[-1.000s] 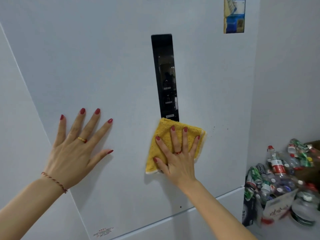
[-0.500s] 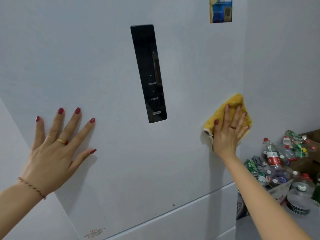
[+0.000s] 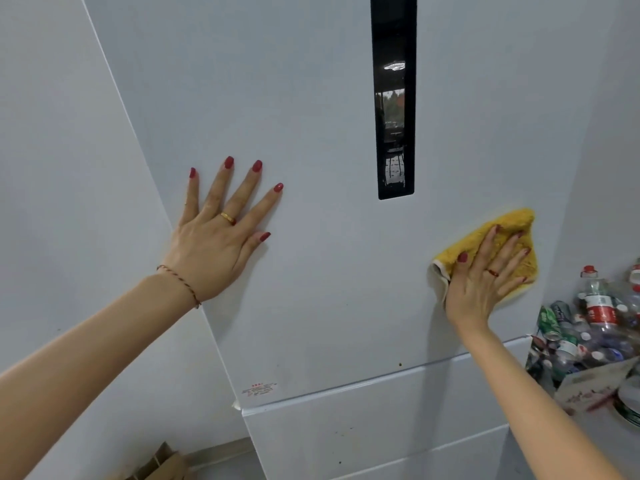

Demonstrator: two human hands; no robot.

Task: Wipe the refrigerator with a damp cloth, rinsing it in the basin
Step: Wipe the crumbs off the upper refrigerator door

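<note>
**Wiping at the right edge of the refrigerator door: risks**

The yellow cloth (image 3: 491, 242) is being pressed flat against the refrigerator (image 3: 311, 98) door by the right hand (image 3: 485, 282), fingers spread and straight, nothing gripped. The left hand (image 3: 221, 233) is being braced open on the door, holding nothing. The cloth is lying near the door's right edge, below the black control panel (image 3: 393, 98). Since it is only being pressed, it is likely to slip free toward the bottles (image 3: 595, 323) beside the refrigerator. The basin is not being shown.

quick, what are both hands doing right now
Left hand: open, flat on the refrigerator door.
Right hand: open, pressing the yellow cloth against the door.
</note>
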